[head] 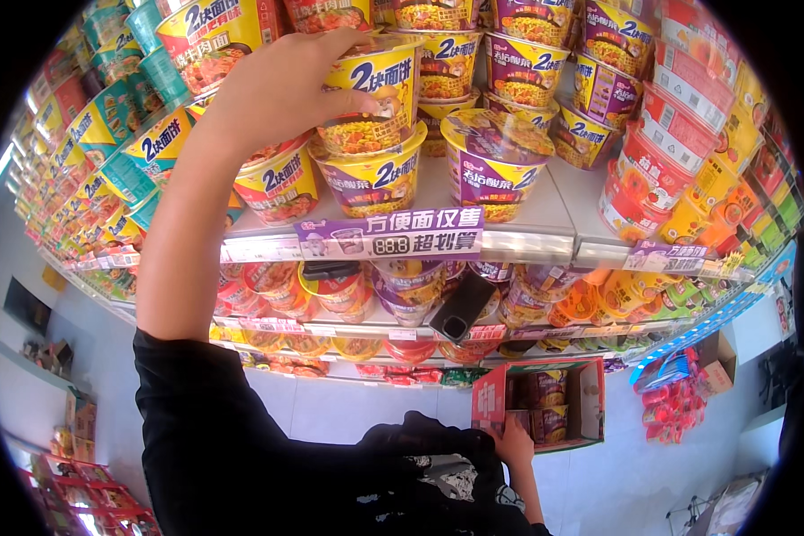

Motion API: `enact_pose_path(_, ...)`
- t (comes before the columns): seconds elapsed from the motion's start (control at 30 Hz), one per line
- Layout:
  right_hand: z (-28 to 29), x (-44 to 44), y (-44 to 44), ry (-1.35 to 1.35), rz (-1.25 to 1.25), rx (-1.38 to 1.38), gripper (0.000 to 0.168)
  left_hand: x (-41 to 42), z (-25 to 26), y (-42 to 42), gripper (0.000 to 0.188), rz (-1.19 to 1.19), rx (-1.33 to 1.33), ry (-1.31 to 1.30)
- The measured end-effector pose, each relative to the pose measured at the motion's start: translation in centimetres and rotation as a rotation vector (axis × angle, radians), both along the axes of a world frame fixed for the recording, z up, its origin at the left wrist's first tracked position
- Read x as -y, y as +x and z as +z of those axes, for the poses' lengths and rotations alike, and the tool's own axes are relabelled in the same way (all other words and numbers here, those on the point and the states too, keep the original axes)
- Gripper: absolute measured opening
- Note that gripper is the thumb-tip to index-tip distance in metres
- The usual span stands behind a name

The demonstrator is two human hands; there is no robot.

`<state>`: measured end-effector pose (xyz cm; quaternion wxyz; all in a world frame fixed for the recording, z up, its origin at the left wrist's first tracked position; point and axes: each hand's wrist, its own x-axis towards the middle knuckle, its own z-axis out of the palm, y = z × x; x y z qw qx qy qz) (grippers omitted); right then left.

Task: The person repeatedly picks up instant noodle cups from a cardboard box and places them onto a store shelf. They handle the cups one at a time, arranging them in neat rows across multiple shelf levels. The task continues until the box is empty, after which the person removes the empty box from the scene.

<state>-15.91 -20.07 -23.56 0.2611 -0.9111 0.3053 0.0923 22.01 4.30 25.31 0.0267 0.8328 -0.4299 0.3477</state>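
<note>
My left hand [278, 90] grips a yellow and purple instant noodle bucket [402, 77] on the upper shelf, thumb across its front and fingers around its upper side. That bucket rests on top of a matching bucket [368, 184]. To the right, a single purple and yellow noodle bucket [492, 177] stands at the shelf front. Low down by my body, my right hand [514, 442] holds the near-left edge of an opened cardboard box [593, 402]. Inside the box sit several purple noodle buckets [553, 422]; part of the contents is hidden.
Stacks of red and white buckets [643, 174] stand right, teal and yellow ones [107, 120] left. A purple promotional sign [388, 233] runs along the shelf edge [529, 244]. A dark phone-like device [464, 307] appears before the lower shelves. Red packages [673, 409] lie further right.
</note>
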Motion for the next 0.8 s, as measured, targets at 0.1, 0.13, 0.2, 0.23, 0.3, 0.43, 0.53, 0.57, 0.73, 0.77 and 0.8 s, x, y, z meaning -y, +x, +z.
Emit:
enact_pose_path(0.1,0.1,0.2,0.1,0.003,-0.003,-0.072,0.062,0.1,-0.1,-0.3,0.066,-0.019,0.018,-0.01)
enact_pose_path(0.13,0.2,0.2,0.2,0.004,-0.007,-0.077,0.062,0.2,-0.1,-0.2,0.066,-0.019,0.003,-0.015)
enact_pose_path(0.2,0.3,0.2,0.2,0.01,-0.008,-0.087,0.063,0.2,0.0,-0.3,0.066,-0.016,-0.022,-0.025)
enact_pose_path(0.23,0.3,0.2,0.3,0.01,-0.001,-0.091,0.063,0.2,0.0,-0.5,0.067,-0.012,-0.033,-0.029)
enact_pose_path(0.3,0.1,0.3,0.3,0.01,0.01,-0.099,0.063,0.1,-0.3,-0.9,0.067,-0.02,0.017,-0.048)
enact_pose_path(0.43,-1.4,0.6,-0.2,0.001,0.03,-0.051,0.063,-0.6,-1.9,-1.1,0.068,-0.098,0.307,-0.148)
enact_pose_path(0.53,-1.5,0.7,-0.3,0.002,0.019,-0.07,0.062,-0.6,-4.9,-2.3,0.07,-0.163,0.379,-0.375)
enact_pose_path(0.57,-1.6,0.8,-0.4,0.003,0.008,-0.079,0.062,-0.4,-6.7,-3.0,0.072,-0.183,0.371,-0.472)
enact_pose_path(0.73,-1.2,0.5,0.3,0.018,0.035,-0.109,0.063,-0.7,-16.8,-5.2,0.094,0.11,-0.282,-0.828)
enact_pose_path(0.77,-1.6,0.7,0.1,0.016,0.035,-0.103,0.064,-0.4,-18.2,-4.7,0.094,0.11,-0.303,-0.822)
enact_pose_path(0.8,-1.8,0.8,0.0,0.014,0.038,-0.098,0.065,0.1,-19.1,-4.5,0.094,0.113,-0.324,-0.817)
